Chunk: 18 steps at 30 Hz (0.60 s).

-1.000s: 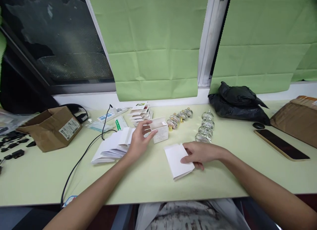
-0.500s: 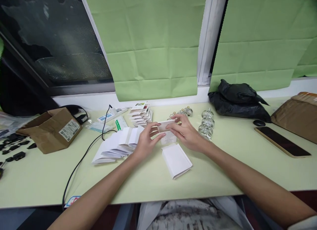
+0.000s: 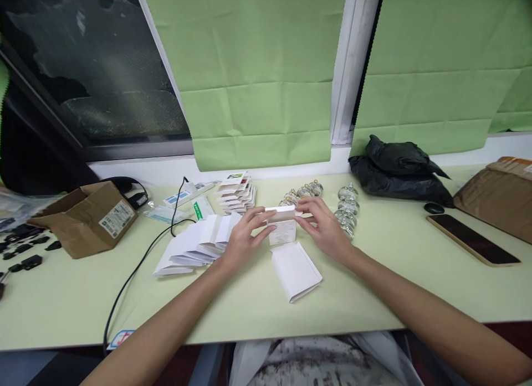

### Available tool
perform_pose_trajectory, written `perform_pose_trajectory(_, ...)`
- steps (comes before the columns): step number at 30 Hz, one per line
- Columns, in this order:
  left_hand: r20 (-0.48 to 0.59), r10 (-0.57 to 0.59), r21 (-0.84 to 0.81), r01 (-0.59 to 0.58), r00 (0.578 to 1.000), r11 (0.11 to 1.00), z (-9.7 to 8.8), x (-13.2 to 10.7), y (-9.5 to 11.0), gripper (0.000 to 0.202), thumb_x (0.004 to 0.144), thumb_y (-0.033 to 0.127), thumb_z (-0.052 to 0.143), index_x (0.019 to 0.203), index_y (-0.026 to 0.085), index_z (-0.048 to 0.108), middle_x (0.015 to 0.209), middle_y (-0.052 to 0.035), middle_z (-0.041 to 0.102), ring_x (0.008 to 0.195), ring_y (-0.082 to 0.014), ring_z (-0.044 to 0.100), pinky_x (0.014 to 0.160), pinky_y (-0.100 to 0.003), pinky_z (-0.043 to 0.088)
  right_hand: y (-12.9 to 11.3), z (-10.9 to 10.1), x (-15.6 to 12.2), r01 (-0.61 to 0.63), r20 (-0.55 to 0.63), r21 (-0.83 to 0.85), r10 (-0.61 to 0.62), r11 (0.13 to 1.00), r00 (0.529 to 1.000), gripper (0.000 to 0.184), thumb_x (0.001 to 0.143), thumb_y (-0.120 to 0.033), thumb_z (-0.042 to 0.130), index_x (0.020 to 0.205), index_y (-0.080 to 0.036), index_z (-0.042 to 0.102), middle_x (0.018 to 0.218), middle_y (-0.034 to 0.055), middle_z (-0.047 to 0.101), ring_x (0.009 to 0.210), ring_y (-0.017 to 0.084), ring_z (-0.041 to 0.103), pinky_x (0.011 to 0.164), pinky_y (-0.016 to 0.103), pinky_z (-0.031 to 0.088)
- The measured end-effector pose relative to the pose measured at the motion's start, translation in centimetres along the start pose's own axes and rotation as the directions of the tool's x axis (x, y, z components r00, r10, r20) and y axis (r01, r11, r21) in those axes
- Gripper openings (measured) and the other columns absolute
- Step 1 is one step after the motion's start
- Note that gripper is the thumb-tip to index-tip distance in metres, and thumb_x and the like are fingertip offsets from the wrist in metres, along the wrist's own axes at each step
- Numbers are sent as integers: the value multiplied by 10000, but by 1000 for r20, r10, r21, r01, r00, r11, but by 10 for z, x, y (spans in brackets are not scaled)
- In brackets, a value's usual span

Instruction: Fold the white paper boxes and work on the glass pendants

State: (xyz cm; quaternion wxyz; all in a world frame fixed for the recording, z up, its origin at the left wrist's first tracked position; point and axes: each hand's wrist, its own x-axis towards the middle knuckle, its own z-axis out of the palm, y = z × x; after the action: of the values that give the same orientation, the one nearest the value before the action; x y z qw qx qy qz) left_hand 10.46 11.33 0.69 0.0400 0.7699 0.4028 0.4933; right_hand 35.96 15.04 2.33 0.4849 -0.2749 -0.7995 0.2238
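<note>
Head view: one small white box (image 3: 283, 232) is gripped by left hand (image 3: 246, 234) and right hand (image 3: 326, 229), near flattened white carton (image 3: 296, 271).

2 hands (image 3: 242, 239) hold a small white box (image 3: 283, 232) at its top, just beyond a flattened white carton (image 3: 296, 271).

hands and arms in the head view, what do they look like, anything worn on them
The left hand and right hand are ungloved, with no ring, watch or marking I can make out. Both forearms show bare, with no cables attached. Pale clothing with dark, blotchy patterning shows at the lap.
</note>
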Motion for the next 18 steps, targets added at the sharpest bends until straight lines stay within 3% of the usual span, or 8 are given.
perform_pose_trajectory(6, -29, 46, 59, -44, 999, 997, -1, -3, -3, 233, 1018, 285, 654, 1246, 316, 693, 1370, -76, 567, 1261, -227, 644, 971, -408, 673, 8, 7, -8, 29, -68, -120, -37, 992, 997, 204, 1071, -386, 554, 1186, -277, 683, 1131, 82, 596, 1082, 259, 659, 952, 465, 634)
perform_pose_trajectory(9, -64, -78, -55, 74, 995, 996, 2, -4, -3, 232, 981, 317, 710, 1204, 280, 657, 1314, -76, 601, 1199, -215, 679, 933, -393, 684, 11, 10, -9, 31, -52, -202, -43, 979, 998, 221, 1067, -378, 567, 1234, -286, 679, 1108, 85, 630, 1098, 281, 638, 946, 472, 616)
perform_pose_trajectory(13, -120, -317, -306, 268, 941, 913, 10, -7, -1, 348, 885, 354, 818, 1097, 235, 569, 1266, -74, 655, 1129, -205, 721, 942, -420, 676, 10, 12, -11, 43, -32, -269, -54, 962, 998, 279, 1077, -349, 550, 1337, -289, 632, 1160, 93, 662, 1082, 285, 634, 943, 480, 586)
perform_pose_trajectory(18, -127, -428, -438, 337, 895, 833, 17, -8, 3, 324, 868, 363, 825, 926, 201, 551, 1324, -100, 664, 1219, -223, 681, 986, -422, 642, 7, 18, -13, 39, -24, -328, -50, 944, 998, 276, 1094, -300, 508, 1302, -261, 685, 1020, 83, 650, 1012, 273, 630, 896, 436, 548)
